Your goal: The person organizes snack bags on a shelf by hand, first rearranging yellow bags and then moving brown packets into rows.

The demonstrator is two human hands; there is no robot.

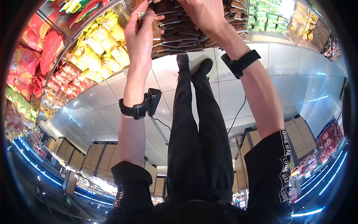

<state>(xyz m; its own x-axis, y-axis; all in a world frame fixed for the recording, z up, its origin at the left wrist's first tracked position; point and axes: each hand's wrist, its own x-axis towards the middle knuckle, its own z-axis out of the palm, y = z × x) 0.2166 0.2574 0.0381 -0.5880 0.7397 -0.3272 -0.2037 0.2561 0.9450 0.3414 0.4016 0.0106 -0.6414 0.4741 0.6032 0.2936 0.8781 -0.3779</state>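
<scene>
Rows of brown packets [179, 33] lie stacked at the top centre. My left hand [141, 31] is over their left side, its fingers spread and bent around a small packet edge. Whether it grips that packet is unclear. My right hand [204, 14] reaches over the top of the brown packets, and its fingertips are cut off by the frame's upper edge. Each wrist wears a black strap; the left one carries a small black device [153, 101].
Yellow packets [99, 43] and red packets [52, 48] fill shelves at the left. Green and white packets [266, 16] are at the upper right. Cables [238, 112] hang beside my legs above the tiled floor [283, 63]. Wooden-fronted units [104, 158] stand lower down.
</scene>
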